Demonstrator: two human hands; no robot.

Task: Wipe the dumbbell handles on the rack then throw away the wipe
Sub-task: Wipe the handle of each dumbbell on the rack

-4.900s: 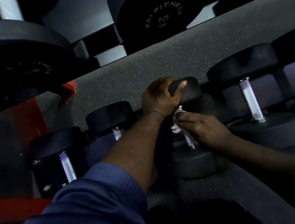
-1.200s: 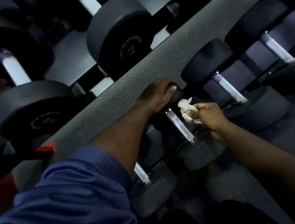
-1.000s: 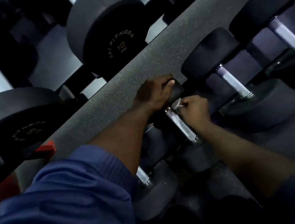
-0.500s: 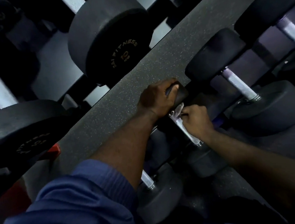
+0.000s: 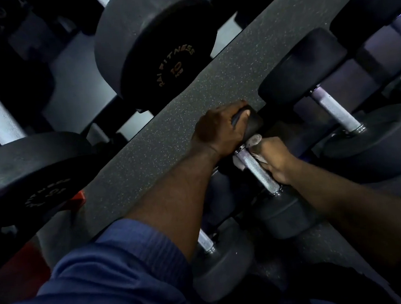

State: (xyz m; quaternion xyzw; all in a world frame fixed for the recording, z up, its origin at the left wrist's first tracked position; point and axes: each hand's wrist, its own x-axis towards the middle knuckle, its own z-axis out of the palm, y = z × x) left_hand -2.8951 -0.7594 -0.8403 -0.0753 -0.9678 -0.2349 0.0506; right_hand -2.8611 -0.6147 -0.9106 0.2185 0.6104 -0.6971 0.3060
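Largest item logged: the rack shelf (image 5: pixel 191 109), a speckled grey band that runs on the diagonal from lower left to upper right of the frame. Above it, upper centre, sits a large dumbbell (image 5: pixel 151 47) marked 10. Below the band at right lies a neighbouring dumbbell (image 5: pixel 331 109), near my working area but apart from it. At centre right is the small dumbbell (image 5: pixel 282 215) I am working on, its knurled handle (image 5: pixel 256 168) sloping down to the right. My left hand (image 5: pixel 219 130) has fingers curled over the upper head and grips it steady. My right hand (image 5: pixel 277 159) wraps the handle from the right and presses the wipe (image 5: pixel 254 140) to the metal. Only a pale scrap shows at the handle's top end; the rest is hidden under the fingers. Judgement: mid-wipe on this handle, with other handles to do. Risks: the bunched wipe may slip out and drop behind the rack if my grip loosens. The dumbbell may roll against my fingers if my left hand lets go. The dim light may leave the underside of the handle unwiped.
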